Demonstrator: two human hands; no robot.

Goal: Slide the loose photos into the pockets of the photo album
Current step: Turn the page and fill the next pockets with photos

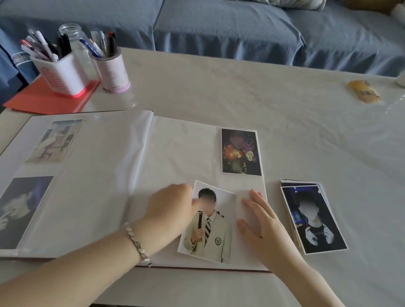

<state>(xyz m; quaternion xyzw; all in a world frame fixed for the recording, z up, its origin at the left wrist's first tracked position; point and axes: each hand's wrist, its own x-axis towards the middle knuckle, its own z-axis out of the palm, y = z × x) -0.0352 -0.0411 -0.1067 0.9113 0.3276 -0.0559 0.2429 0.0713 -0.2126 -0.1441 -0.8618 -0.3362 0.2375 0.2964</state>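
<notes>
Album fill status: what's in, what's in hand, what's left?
Done: two photos sit under film on the left page of the album; a dark photo lies top of the right page, pocketed or not I cannot tell. In hand: the left grip holds the uniform photo by its edge, tilted on the right page; the right grip rests flat beside it. Left: the stack of loose photos beside the album.

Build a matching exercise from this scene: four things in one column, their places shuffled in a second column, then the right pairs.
Things:
1. cream-blazer photo
2. stack of loose photos
3. white pen holder
4. yellow packet

Places:
A. far right part of the table
B. on the red folder
C. lower part of the album's right page
D. on the table, right of the album

Pairs: 1-C, 2-D, 3-B, 4-A
</notes>
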